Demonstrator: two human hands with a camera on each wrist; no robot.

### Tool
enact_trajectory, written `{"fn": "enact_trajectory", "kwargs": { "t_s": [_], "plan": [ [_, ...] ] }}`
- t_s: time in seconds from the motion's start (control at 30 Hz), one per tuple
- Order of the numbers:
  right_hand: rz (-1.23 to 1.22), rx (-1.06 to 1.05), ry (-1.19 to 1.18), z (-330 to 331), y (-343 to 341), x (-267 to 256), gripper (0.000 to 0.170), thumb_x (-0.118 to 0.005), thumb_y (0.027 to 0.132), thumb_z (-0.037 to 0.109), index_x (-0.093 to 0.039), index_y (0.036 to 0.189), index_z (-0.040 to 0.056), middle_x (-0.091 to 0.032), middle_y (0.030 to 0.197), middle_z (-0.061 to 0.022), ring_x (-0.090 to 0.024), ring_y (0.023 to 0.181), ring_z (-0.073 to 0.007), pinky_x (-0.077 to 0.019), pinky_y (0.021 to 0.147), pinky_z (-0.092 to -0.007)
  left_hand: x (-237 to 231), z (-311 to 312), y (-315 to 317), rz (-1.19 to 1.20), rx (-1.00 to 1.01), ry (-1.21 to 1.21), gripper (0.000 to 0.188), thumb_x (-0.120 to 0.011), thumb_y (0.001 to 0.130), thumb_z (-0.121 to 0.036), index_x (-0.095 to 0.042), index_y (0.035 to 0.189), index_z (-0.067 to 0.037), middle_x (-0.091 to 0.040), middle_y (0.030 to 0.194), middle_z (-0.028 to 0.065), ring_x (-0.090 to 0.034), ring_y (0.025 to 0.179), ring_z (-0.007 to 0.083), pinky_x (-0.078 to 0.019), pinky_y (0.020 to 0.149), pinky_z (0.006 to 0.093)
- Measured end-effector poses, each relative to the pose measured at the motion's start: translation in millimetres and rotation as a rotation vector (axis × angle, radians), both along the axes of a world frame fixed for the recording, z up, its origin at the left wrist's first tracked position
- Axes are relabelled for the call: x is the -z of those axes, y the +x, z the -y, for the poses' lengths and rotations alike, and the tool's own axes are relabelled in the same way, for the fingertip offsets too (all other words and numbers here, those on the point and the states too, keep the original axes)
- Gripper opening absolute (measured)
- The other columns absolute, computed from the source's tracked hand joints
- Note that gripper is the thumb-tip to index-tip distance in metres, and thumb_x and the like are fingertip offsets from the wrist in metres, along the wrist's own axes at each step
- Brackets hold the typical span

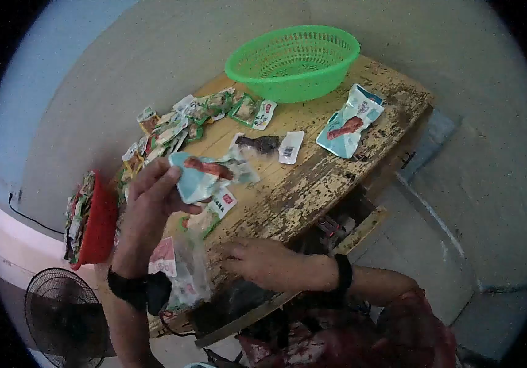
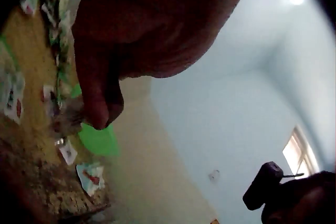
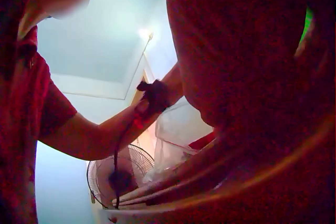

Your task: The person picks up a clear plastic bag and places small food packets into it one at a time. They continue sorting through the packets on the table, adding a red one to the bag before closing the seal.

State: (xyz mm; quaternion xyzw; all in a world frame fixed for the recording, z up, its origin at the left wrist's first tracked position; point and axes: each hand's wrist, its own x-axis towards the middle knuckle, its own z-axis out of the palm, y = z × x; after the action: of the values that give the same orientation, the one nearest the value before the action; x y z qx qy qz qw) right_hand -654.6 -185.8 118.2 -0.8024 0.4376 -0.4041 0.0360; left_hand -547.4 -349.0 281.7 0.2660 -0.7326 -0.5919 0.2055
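In the head view my left hand [image 1: 153, 193] pinches a blue-and-white snack packet [image 1: 197, 175] with a drumstick picture, raised over the table. Below it lies a green-and-white packet [image 1: 219, 205]. My right hand [image 1: 262, 262] rests at the table's front edge, fingers loosely bent, beside a clear plastic bag of packets [image 1: 180, 273]. A dark vacuum-packed drumstick [image 1: 260, 145] lies mid-table, and blue drumstick packets [image 1: 350, 122] lie to the right. In the left wrist view the left hand [image 2: 142, 29] is dark, its thumb pointing down.
A green plastic basket [image 1: 294, 86] stands at the table's back. Many green packets [image 1: 168, 132] are heaped along the left side, near a red basket [image 1: 96, 224] full of packets. A drawer [image 1: 361, 230] is pulled out at the front; a fan [image 1: 64, 313] stands at lower left.
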Motion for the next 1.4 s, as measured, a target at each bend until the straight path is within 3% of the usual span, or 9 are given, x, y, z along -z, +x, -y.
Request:
{"fn": "enact_trajectory", "kwargs": {
  "t_s": [0.17, 0.27, 0.4, 0.57, 0.83, 1.0, 1.17, 1.3, 1.4],
  "plan": [
    [-0.138, -0.005, 0.294, 7, 5, 18, 0.034, -0.063, 0.081, 0.006, -0.060, 0.114, 0.0001, -0.054, 0.134, -0.0165, -0.053, 0.125, -0.0342, -0.0488, 0.101, -0.0408, 14, -19, -83, -0.160, 0.313, 0.242, 0.031, -0.054, 0.103, -0.021, -0.053, 0.126, 0.000, -0.068, 0.113, 0.0149, -0.072, 0.097, 0.0239, -0.0649, 0.074, 0.0370],
    [-0.037, -0.051, 0.119, -2, -3, 2, 0.042, -0.058, 0.081, 0.004, -0.058, 0.123, -0.0011, -0.054, 0.134, -0.0212, -0.051, 0.128, -0.0382, -0.0509, 0.100, -0.0462, 24, -36, -129, -0.292, 0.391, 0.394, 0.041, -0.049, 0.105, -0.017, -0.044, 0.139, 0.004, -0.062, 0.125, 0.0206, -0.068, 0.108, 0.0288, -0.0607, 0.090, 0.0438],
    [-0.034, -0.050, 0.151, -2, -4, 4, 0.041, -0.058, 0.082, 0.006, -0.058, 0.123, -0.0004, -0.055, 0.132, -0.0200, -0.050, 0.129, -0.0388, -0.0497, 0.102, -0.0457, 43, -23, -136, -0.078, 0.230, 0.263, 0.059, -0.050, 0.103, -0.016, -0.026, 0.154, 0.002, -0.057, 0.133, 0.0255, -0.065, 0.114, 0.0320, -0.0575, 0.096, 0.0442],
    [-0.063, -0.092, 0.143, 0, -4, 1, 0.043, -0.059, 0.081, 0.007, -0.058, 0.124, 0.0027, -0.053, 0.136, -0.0168, -0.049, 0.130, -0.0357, -0.0459, 0.108, -0.0432, 21, -18, -83, -0.031, 0.154, 0.129, 0.061, -0.050, 0.102, -0.015, -0.024, 0.155, 0.001, -0.058, 0.131, 0.0269, -0.067, 0.111, 0.0329, -0.0586, 0.093, 0.0417],
    [-0.053, -0.053, 0.113, -5, -8, -15, 0.041, -0.062, 0.079, 0.002, -0.062, 0.120, 0.0008, -0.057, 0.134, -0.0151, -0.051, 0.127, -0.0332, -0.0454, 0.106, -0.0422, -14, -49, 56, -0.179, -0.226, -0.187, 0.045, -0.050, 0.104, -0.020, -0.046, 0.143, 0.003, -0.065, 0.122, 0.0181, -0.069, 0.104, 0.0237, -0.0587, 0.084, 0.0346],
    [-0.016, -0.058, 0.177, -5, -6, -27, 0.040, -0.065, 0.082, 0.001, -0.061, 0.122, 0.0002, -0.060, 0.131, -0.0150, -0.054, 0.124, -0.0344, -0.0474, 0.103, -0.0438, 16, -60, 146, -0.077, -0.493, -0.466, 0.033, -0.052, 0.105, -0.018, -0.058, 0.132, 0.000, -0.066, 0.124, 0.0146, -0.065, 0.113, 0.0237, -0.0542, 0.094, 0.0382],
    [0.118, -0.011, 0.210, -5, -1, -35, 0.040, -0.070, 0.091, 0.016, -0.060, 0.126, 0.0003, -0.063, 0.127, -0.0172, -0.059, 0.119, -0.0352, -0.0495, 0.099, -0.0456, 42, -82, 184, 0.177, -0.521, -0.714, 0.026, -0.062, 0.097, -0.012, -0.065, 0.121, -0.002, -0.065, 0.123, 0.0136, -0.063, 0.113, 0.0241, -0.0510, 0.093, 0.0367],
    [0.436, 0.066, 0.433, -7, 13, -39, 0.061, -0.073, 0.090, 0.029, -0.049, 0.141, 0.0023, -0.063, 0.125, -0.0206, -0.059, 0.119, -0.0356, -0.0469, 0.101, -0.0451, 63, -76, 200, 0.304, -0.402, -0.942, 0.028, -0.066, 0.092, -0.010, -0.065, 0.118, -0.003, -0.062, 0.120, 0.0161, -0.058, 0.113, 0.0368, -0.0488, 0.096, 0.0428],
    [0.421, 0.170, 0.434, 0, 28, -43, 0.077, -0.073, 0.089, 0.033, -0.037, 0.150, 0.0042, -0.062, 0.125, -0.0221, -0.059, 0.119, -0.0357, -0.0449, 0.102, -0.0454, 51, -74, 200, 0.264, -0.443, -0.879, 0.030, -0.067, 0.092, -0.009, -0.066, 0.121, -0.004, -0.063, 0.125, 0.0159, -0.058, 0.120, 0.0339, -0.0464, 0.102, 0.0428]
  ]
}}
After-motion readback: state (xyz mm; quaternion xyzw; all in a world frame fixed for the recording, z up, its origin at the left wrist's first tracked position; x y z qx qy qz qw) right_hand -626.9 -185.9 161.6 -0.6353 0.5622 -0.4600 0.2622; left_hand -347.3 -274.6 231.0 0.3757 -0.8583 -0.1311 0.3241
